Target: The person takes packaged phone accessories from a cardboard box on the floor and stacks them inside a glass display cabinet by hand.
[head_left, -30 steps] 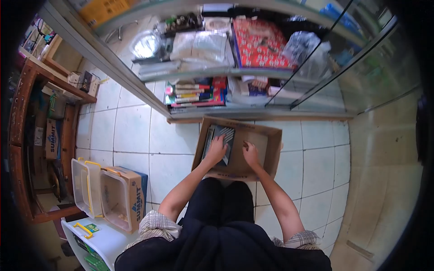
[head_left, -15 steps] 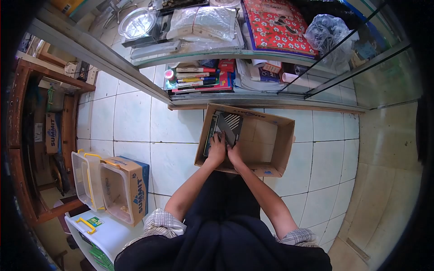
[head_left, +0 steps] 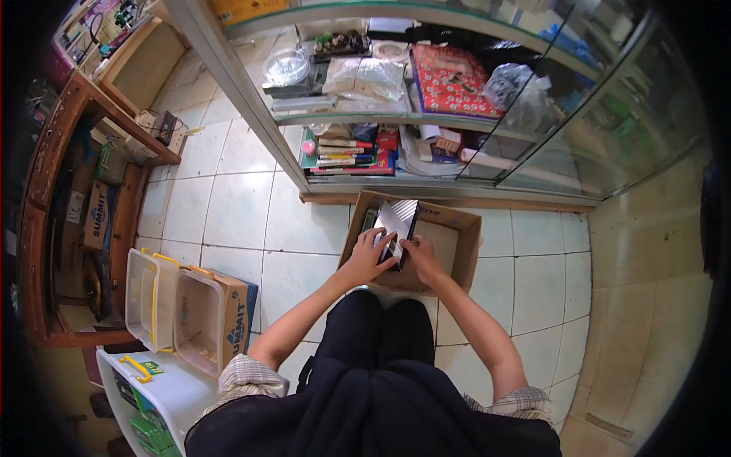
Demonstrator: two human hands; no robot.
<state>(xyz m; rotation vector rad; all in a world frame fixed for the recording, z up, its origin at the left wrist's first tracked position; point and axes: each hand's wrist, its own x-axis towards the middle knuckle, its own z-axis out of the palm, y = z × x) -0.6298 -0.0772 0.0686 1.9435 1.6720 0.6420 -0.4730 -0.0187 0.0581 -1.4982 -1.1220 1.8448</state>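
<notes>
An open cardboard box (head_left: 464,251) stands on the tiled floor in front of the glass cabinet. Over its left part, a dark and silver flat box (head_left: 397,217) is held tilted between both hands. My left hand (head_left: 369,257) grips its left and near side with the fingers curled over it. My right hand (head_left: 421,257) presses on its right edge. Another dark item shows partly inside the cardboard box, left of the held one. The undersides of both hands are hidden.
The glass cabinet (head_left: 396,183) holds markers, plastic-wrapped packs and a red floral item (head_left: 457,82). At left are clear bins with yellow handles (head_left: 199,324), a Summit box (head_left: 237,324), a white container (head_left: 171,385) and a wooden shelf (head_left: 38,221).
The dark flat box has been raised and tilted from where it lay in the cardboard box. My right hand, apart at first, has come to its right side. The camera view has shifted.
</notes>
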